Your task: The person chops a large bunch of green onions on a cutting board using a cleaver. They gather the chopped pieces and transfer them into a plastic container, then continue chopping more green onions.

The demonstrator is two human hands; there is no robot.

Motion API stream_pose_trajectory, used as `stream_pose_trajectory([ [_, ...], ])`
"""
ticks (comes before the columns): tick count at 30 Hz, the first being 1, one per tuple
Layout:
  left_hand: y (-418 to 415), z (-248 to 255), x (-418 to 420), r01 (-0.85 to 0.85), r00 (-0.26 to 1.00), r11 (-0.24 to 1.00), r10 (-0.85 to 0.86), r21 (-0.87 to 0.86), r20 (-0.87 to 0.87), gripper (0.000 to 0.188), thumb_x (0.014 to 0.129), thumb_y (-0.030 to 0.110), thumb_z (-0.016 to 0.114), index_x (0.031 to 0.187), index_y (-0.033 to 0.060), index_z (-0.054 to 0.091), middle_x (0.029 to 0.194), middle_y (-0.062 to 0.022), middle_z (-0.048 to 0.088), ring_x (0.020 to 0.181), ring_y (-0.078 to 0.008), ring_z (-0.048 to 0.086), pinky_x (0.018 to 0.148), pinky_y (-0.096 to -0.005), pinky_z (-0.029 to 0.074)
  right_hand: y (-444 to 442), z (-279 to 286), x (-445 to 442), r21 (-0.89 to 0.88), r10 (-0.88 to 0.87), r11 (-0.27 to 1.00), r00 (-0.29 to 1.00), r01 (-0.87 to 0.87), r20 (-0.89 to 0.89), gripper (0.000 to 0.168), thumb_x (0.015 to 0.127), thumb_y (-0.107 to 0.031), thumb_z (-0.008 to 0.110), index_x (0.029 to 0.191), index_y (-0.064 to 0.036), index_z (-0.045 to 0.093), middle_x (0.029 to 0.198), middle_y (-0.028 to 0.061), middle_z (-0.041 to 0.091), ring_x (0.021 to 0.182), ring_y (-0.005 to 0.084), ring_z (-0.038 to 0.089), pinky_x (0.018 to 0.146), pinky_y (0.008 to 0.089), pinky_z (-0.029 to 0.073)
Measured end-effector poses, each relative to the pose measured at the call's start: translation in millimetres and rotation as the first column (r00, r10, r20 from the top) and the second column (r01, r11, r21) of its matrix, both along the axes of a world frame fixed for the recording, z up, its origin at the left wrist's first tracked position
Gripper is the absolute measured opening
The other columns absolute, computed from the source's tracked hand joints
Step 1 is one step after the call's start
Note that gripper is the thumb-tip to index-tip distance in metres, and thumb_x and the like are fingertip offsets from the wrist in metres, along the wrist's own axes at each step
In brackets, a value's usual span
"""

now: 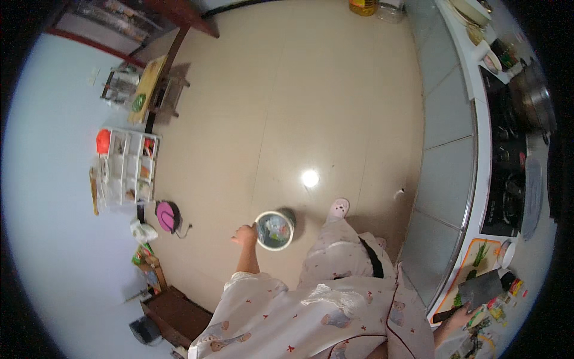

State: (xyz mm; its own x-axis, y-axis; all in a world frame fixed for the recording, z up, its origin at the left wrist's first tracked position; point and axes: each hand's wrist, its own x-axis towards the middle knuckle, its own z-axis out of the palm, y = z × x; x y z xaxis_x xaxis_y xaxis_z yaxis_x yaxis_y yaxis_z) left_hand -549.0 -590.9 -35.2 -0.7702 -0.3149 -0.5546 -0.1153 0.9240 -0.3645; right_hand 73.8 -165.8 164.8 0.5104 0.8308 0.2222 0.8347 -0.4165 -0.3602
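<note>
Low at the right, my right hand (pixel 458 317) grips a cleaver (pixel 482 289) near the base of its broad dark blade, with part of the dark handle showing. The cleaver is over an orange-edged cutting board (pixel 474 251). Long green scallion stalks (pixel 481 254) and chopped green pieces (pixel 457 299) lie on this board. My left hand (pixel 245 234) is out at the left rim of a round waste bin (pixel 290 240). Whether its fingers clasp that rim is unclear. Inside the bin are a plastic liner and some litter.
A white counter with a black gas stove (pixel 504 193) and a large pot (pixel 531 96) runs along the right. Bottles (pixel 497 309) and a white bowl (pixel 506 254) flank the board. Leftward stand a white storage rack (pixel 134 166), a pink-topped appliance (pixel 167 216) and a brown cabinet (pixel 177 314).
</note>
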Motion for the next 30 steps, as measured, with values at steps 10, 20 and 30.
stream_pose_trajectory([
  [10,320,52,35,0.738,0.596,0.244,-0.674,0.630,-0.437,0.036,0.087,0.038,0.064,0.072,0.0054,0.068,0.061,-0.0118,0.064,0.063,-0.0300,0.061,0.089,-0.0417,0.046,-31,14,-61,0.261,0.041,0.964,0.941,0.051,-0.335,0.064,0.092,-0.002,0.055,0.150,-0.015,0.031,0.106,0.0074,0.058,0.052,0.0078,0.041,0.050,0.0265,0.041],
  [20,518,129,263,0.323,-0.092,-0.617,-0.775,0.718,-0.625,0.027,0.089,0.013,0.063,0.115,0.0040,0.061,0.110,-0.0141,0.062,0.105,-0.0317,0.058,0.091,-0.0414,0.047,-5,-11,-37,0.054,-0.260,0.945,0.841,0.322,-0.475,0.068,0.092,0.001,0.052,0.152,-0.019,0.025,0.077,0.0124,0.061,0.050,0.0166,0.052,0.048,0.0318,0.045],
  [30,651,95,483,0.045,-0.725,-0.894,-0.337,0.447,-0.600,0.075,0.082,0.027,0.071,0.145,0.0091,0.036,0.150,-0.0077,0.034,0.139,-0.0222,0.030,0.113,-0.0419,0.029,28,-27,-45,-0.033,-0.362,0.917,0.795,0.398,-0.487,0.069,0.093,-0.004,0.054,0.152,-0.024,0.023,0.061,0.0084,0.053,0.042,0.0144,0.046,0.043,0.0322,0.042],
])
